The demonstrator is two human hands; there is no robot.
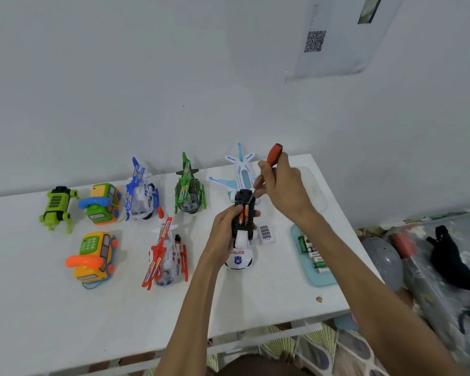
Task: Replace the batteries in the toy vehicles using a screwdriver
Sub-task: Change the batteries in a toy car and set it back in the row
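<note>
Head view, step: the cover (266, 233) lies off on the desk (120, 321), and orange batteries (244, 214) sit in the open bay. Likely prying them out.
Car position: the police car (240, 234) is near the desk's right middle, between a toy plane and the person.
Car axis: long axis runs away from the person, POLICE nose nearest, black underside showing.
Left hand (223, 232): wrapped round the car's side.
Right hand (281, 183): gripping the screwdriver (274, 153), tip at the bay's far end.
Next move: lever gently, then fetch spares from the tray (320, 280).

"POLICE" on the white toy car (238, 260); QR code on wall sheet (334, 44).
</note>
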